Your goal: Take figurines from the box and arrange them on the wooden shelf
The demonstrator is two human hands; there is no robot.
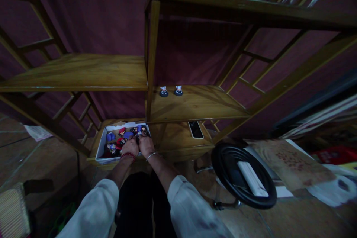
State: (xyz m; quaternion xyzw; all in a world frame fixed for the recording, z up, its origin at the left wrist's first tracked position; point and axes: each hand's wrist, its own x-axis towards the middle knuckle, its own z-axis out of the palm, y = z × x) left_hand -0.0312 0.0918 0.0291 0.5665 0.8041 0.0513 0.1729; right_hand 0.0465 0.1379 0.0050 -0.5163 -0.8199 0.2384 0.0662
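A white open box (100, 145) on the low shelf holds several small figurines in blue, red and black, among them a blue one (111, 136) at its left side. My left hand (130, 147), with a red bead bracelet at the wrist, reaches over the box's front right part with its fingers curled. Close beside it, my right hand (145, 145), wearing a silver bangle, is also curled. A small dark shape shows between the two hands; what the fingers hold is hidden. Two small white-and-black figurines (164, 91) (178, 90) stand apart on the shelf above, to the right.
A wooden display rack (189, 108) with stepped shelves stands before a dark red wall. A phone (196, 129) lies on the lower shelf. At right, a round black stool (223, 171) carries a white long box (252, 178). Plastic-wrapped things sit on the top shelf.
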